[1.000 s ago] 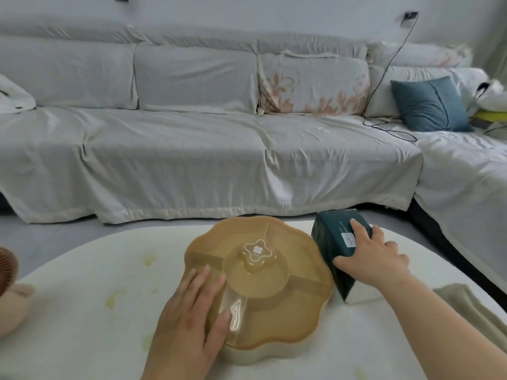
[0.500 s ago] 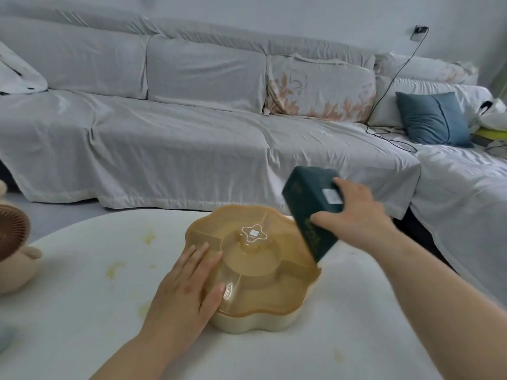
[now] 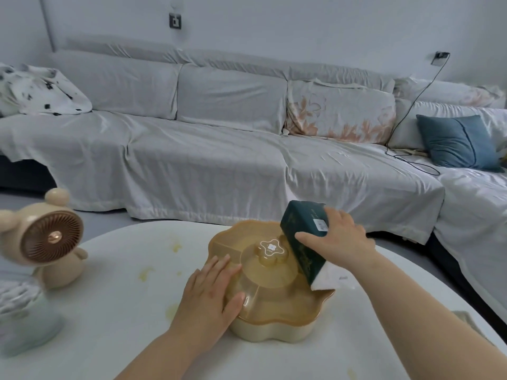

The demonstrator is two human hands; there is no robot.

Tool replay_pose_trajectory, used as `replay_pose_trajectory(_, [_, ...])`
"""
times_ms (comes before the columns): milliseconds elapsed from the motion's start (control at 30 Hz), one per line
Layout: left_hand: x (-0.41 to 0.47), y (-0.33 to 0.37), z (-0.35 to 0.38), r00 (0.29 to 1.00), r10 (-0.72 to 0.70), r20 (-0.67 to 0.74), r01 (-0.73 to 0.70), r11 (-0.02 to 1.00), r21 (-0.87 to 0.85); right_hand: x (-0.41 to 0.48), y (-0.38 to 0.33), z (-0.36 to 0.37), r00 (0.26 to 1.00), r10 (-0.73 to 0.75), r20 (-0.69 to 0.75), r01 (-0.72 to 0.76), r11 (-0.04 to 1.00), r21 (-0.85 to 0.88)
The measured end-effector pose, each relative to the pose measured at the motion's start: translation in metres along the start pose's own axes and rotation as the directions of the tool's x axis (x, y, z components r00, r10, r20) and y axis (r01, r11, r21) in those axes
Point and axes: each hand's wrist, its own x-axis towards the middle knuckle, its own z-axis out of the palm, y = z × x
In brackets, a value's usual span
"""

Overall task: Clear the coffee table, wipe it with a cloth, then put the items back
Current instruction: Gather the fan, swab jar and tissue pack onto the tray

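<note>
I hold dark green tissue pack [image 3: 299, 237] tilted over amber flower-shaped lidded tray [image 3: 274, 300], on stained white table [image 3: 123, 297].

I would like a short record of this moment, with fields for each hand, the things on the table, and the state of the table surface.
left hand: lies flat on the lid of the amber flower-shaped plastic snack box
right hand: grips the dark green soft tissue pack, tilted over the box's right side; contact with the lid cannot be told
table: white rounded coffee table, with yellow stains, not yet wiped
also on table: beige bear-shaped desk fan, at the left
</note>
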Motion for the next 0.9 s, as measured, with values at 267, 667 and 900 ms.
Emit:
replay_pose_trajectory(267, [-0.001,0.003,-0.006,1.000,-0.022,0.006,0.022,1.000,0.001,-0.011,-0.006,-0.009,0.974,-0.094,-0.205,0.094,0.996,-0.008])
replay_pose_trajectory(667, [-0.089,-0.045,-0.091,0.841,-0.130,-0.524,0.000,0.971,-0.241,-0.057,-0.126,0.048,0.858,-0.461,-0.226,0.506,0.686,0.523])
replay_pose_trajectory(900, [-0.127,-0.095,-0.120,0.449,-0.469,-0.761,0.189,0.882,-0.432,-0.063,-0.203,0.143,0.778,-0.589,0.220,0.304,0.659,0.688])
